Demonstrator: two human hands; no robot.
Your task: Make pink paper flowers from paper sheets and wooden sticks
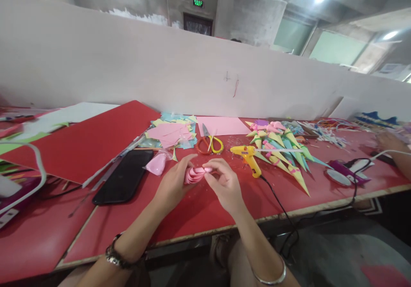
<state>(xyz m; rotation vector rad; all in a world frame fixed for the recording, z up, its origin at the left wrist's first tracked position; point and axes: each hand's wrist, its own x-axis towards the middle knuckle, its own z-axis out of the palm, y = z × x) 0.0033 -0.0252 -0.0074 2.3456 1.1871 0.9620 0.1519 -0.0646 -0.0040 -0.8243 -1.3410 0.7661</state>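
Observation:
Several layered pink paper pieces are held between my two hands above the red table. My left hand is closed round their left side, fingers curled behind. With thumb and forefinger, my right hand pinches the right end of the same pink paper. Just beyond my hands lie scissors with red and yellow handles. To the right of my right hand, a yellow hot glue gun rests on its side, a glue stick pointing out behind it. A small pink plastic-looking packet sits left of my left hand.
A black phone and large red card lie left. Cut paper pieces and a pink sheet are behind. Paper cones are heaped right. The glue gun's cord hangs over the table edge. Another person's hand is far right.

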